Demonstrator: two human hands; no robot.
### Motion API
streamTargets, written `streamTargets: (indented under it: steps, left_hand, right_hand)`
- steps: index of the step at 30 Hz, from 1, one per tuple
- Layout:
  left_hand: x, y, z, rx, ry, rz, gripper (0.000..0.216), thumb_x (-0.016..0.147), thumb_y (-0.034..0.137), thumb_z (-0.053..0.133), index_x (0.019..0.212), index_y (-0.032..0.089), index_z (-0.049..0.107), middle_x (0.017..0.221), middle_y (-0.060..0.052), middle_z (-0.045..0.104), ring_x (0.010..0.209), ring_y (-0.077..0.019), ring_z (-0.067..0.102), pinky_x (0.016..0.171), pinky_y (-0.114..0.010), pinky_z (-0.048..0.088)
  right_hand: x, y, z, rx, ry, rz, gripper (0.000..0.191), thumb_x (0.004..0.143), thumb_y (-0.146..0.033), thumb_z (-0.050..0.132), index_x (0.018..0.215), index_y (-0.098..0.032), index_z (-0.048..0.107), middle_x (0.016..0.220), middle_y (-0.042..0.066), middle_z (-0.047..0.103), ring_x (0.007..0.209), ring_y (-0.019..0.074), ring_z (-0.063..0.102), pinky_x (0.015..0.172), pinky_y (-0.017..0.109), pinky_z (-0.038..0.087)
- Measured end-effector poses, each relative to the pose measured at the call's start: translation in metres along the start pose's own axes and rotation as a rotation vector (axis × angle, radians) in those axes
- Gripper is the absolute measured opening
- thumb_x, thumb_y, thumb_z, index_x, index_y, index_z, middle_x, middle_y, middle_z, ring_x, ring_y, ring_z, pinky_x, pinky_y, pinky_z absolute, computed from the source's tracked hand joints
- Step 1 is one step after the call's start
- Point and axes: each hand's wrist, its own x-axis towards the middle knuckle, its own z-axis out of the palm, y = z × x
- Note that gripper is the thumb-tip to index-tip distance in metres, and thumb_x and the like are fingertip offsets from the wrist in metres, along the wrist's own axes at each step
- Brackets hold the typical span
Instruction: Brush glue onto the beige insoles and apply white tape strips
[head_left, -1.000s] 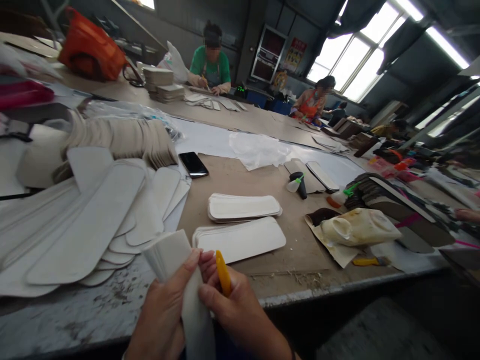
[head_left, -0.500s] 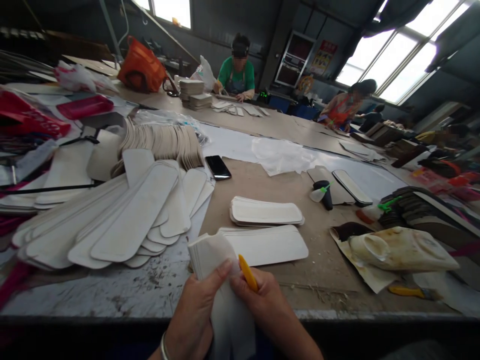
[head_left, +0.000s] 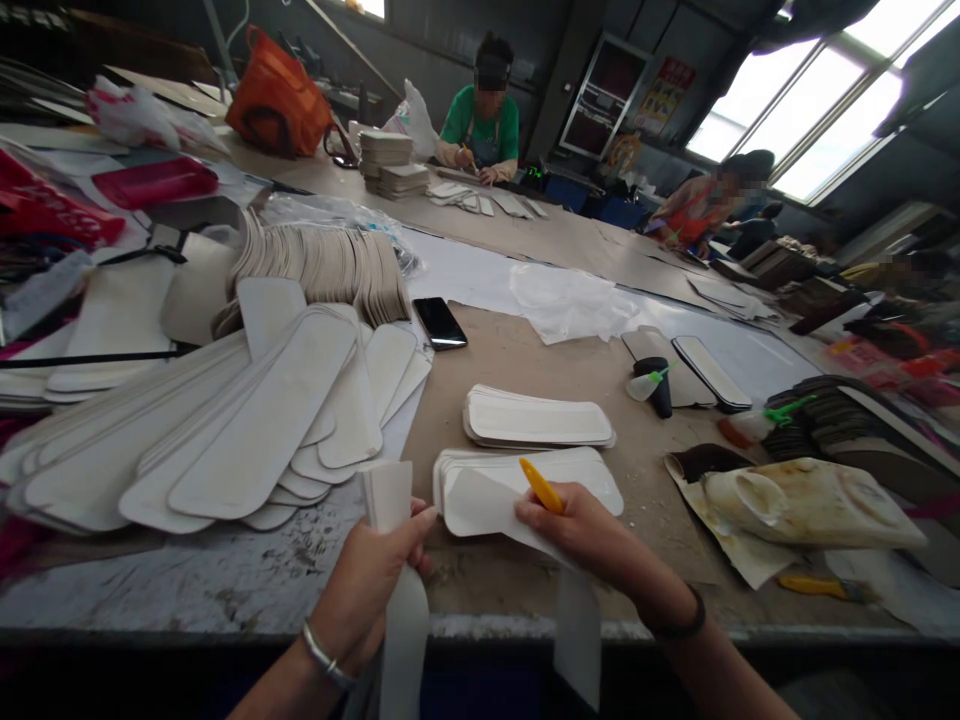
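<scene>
My left hand (head_left: pixel 375 575), with a bangle at its wrist, is closed round a few long white strips (head_left: pixel 405 630); their ends stick up above the thumb and hang down below the table edge. My right hand (head_left: pixel 581 525) pinches a single white strip (head_left: pixel 577 625), bent and dangling past the edge. The same hand holds a yellow-handled tool (head_left: pixel 540 485); its working end is hidden. Just beyond my hands lies a stack of white rounded pieces (head_left: pixel 592 475), with a second stack (head_left: pixel 540 415) behind it.
Fanned white pieces (head_left: pixel 262 430) and a row of curved pieces (head_left: pixel 322 265) cover the left side. A phone (head_left: pixel 439 323) lies mid-table. At right are a small bottle (head_left: pixel 646 385), a stained plastic container (head_left: pixel 810 505) and a yellow-handled brush (head_left: pixel 817 585). A co-worker (head_left: pixel 480 130) sits opposite.
My hands have moved apart. The right hand has drawn one strip away to the right, with the yellow-handled tool, while the left keeps the other strips.
</scene>
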Motion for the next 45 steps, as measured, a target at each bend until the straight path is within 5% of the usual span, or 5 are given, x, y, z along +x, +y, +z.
streamTargets:
  steps: [9, 27, 33, 40, 45]
  left_hand:
    - [0.014, 0.010, 0.002, 0.263, -0.085, -0.042, 0.043, 0.050, 0.048, 0.076, 0.075, 0.014, 0.063, 0.043, 0.002, 0.055, 0.048, -0.0154, 0.051, 0.054, -0.027, 0.038]
    - [0.021, 0.015, 0.014, 0.605, -0.035, 0.004, 0.034, 0.061, 0.050, 0.069, 0.048, 0.022, 0.054, 0.038, -0.003, 0.056, 0.041, -0.0172, 0.047, 0.049, -0.028, 0.034]
    - [0.026, 0.009, 0.011, 0.655, -0.023, -0.001, 0.035, 0.064, 0.047, 0.071, 0.045, 0.021, 0.056, 0.043, -0.007, 0.062, 0.042, -0.0192, 0.051, 0.048, -0.029, 0.035]
    - [0.024, 0.007, 0.004, 0.715, -0.021, 0.033, 0.040, 0.066, 0.051, 0.070, 0.041, 0.022, 0.057, 0.043, -0.006, 0.062, 0.044, -0.0199, 0.050, 0.051, -0.029, 0.034]
    - [0.024, 0.004, 0.001, 0.687, -0.029, 0.028, 0.038, 0.062, 0.056, 0.073, 0.049, 0.022, 0.060, 0.047, -0.005, 0.064, 0.049, -0.0227, 0.053, 0.053, -0.031, 0.036]
  right_hand:
    - [0.039, -0.002, -0.022, -0.185, -0.221, 0.084, 0.023, 0.079, -0.026, 0.056, 0.058, -0.019, 0.050, 0.056, -0.007, 0.041, 0.057, 0.0105, 0.038, 0.055, 0.023, 0.030]
    - [0.049, -0.009, -0.020, -0.547, -0.223, 0.123, 0.021, 0.086, -0.028, 0.062, 0.069, -0.017, 0.067, 0.061, 0.000, 0.058, 0.056, 0.0127, 0.047, 0.052, 0.024, 0.028]
    - [0.029, -0.010, -0.027, -0.626, -0.142, 0.133, 0.014, 0.083, -0.032, 0.067, 0.079, -0.019, 0.071, 0.076, 0.005, 0.068, 0.070, 0.0184, 0.057, 0.055, 0.026, 0.027]
    - [-0.022, 0.031, -0.068, -0.647, 0.078, 0.234, 0.014, 0.091, -0.025, 0.057, 0.084, -0.017, 0.065, 0.084, 0.005, 0.068, 0.074, 0.0175, 0.060, 0.063, 0.025, 0.035]
    - [-0.026, 0.042, -0.064, -0.829, 0.223, 0.273, 0.015, 0.096, -0.028, 0.053, 0.098, -0.017, 0.064, 0.098, 0.009, 0.071, 0.091, 0.0217, 0.065, 0.072, 0.026, 0.039]
